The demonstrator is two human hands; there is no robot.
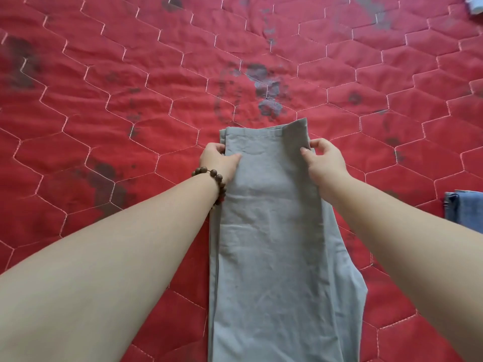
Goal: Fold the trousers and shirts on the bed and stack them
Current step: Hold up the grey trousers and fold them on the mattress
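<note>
On the far left I saw only the red quilted bedcover (91,105), stained in dark patches. Moving inward, my left hand (218,160), with a beaded bracelet (213,178) at the wrist, pinched the left edge of the grey trousers (266,244) just below their far hem, thumb on top and fingers curled under the cloth. The trousers lay between my forearms, legs laid one over the other, their long axis running straight away from me; the hem end was farthest off and the near end ran out of the bottom of the view. My right hand (322,158) gripped the opposite edge at the same height, thumb pressing the cloth, and the corner above it stood slightly lifted. Both hands sat level at the far end, neither nearer than the other. I judged that the coming fold would have to bring that far end back toward me along the long axis, both hands moving together so the edges stayed square. Further right, a blue denim garment (467,209) lay at the edge of the view, well apart, and a scrap of pale cloth (474,5) showed at the top corner.
</note>
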